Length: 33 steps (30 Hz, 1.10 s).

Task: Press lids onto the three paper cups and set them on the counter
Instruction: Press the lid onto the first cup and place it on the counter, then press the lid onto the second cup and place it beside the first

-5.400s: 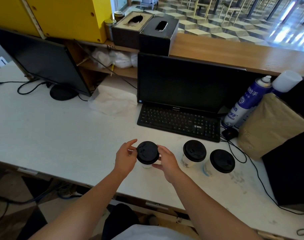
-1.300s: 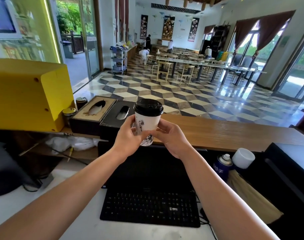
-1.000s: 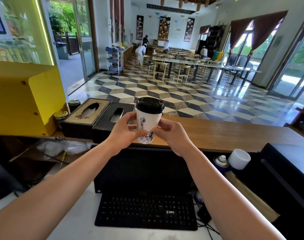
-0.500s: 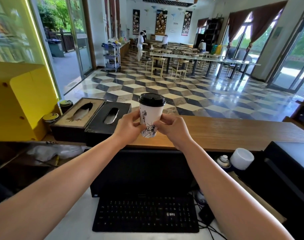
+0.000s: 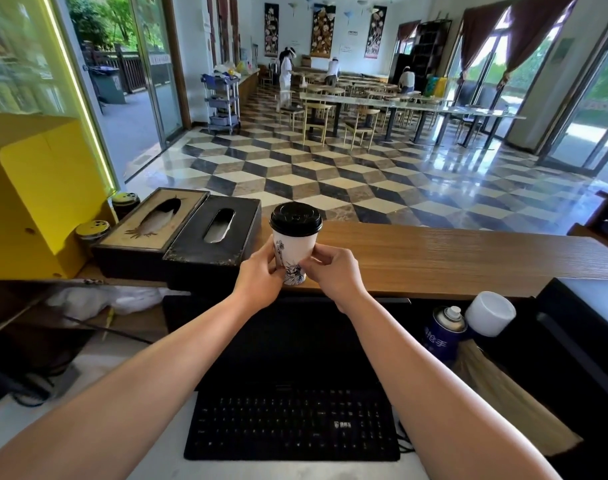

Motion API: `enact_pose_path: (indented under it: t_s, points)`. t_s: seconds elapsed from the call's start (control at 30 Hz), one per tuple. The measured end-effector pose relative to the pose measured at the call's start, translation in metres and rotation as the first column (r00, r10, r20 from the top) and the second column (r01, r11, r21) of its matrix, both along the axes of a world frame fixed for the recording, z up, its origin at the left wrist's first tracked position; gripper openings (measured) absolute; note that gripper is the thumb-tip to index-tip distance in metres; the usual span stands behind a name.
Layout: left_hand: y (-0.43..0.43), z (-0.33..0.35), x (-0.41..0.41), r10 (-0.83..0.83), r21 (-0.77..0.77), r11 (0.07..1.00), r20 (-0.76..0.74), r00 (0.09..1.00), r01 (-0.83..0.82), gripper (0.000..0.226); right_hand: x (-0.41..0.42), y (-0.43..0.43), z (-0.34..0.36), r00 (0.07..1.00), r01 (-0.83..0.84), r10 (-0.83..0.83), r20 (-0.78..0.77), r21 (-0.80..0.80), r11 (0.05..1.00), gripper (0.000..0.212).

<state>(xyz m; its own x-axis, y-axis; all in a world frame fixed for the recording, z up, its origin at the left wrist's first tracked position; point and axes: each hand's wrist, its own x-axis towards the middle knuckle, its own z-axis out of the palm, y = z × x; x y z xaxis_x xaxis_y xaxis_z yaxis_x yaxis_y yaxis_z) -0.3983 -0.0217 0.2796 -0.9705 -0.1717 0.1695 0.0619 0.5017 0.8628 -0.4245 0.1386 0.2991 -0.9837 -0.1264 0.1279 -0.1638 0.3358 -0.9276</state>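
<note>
A white paper cup (image 5: 294, 252) with a black line drawing and a black lid (image 5: 295, 219) stands upright at the near edge of the wooden counter (image 5: 451, 258). My left hand (image 5: 259, 277) grips its left side and my right hand (image 5: 333, 271) grips its right side, fingers around the lower half. Whether the cup's base touches the counter cannot be told, as my fingers hide it. The other two cups are out of view.
Two tissue boxes (image 5: 212, 242) sit on the counter just left of the cup, beside a yellow box (image 5: 35, 188). Below are a monitor (image 5: 295, 341), a black keyboard (image 5: 292, 424), a spray can (image 5: 442, 332) and a brown paper bag (image 5: 513, 407).
My hands carried the lidded cup from the white desk up to the wooden counter, then lowered it to the counter's near edge. The view rose with it.
</note>
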Motion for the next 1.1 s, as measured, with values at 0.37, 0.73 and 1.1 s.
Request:
enact_pose_path:
  t_s: [0.37,0.73,1.1]
  points:
    - [0.008,0.005,0.008,0.117,0.004,0.993,0.058,0.991,-0.117,0.068,0.006,0.001,0.003,0.999,0.038,-0.041,0.032,0.090,0.995,0.020]
    - [0.015,0.052,0.053,0.201,-0.100,0.975,0.000,0.980,-0.200,0.044,0.060,0.024,0.053,0.991,0.127,-0.114,-0.074,0.204,0.971,0.050]
    - [0.051,0.058,0.115,-0.061,-0.381,0.925,-0.129,0.990,0.007,0.039,0.144,0.058,0.054,0.928,0.152,0.043,-0.370,0.481,0.864,0.042]
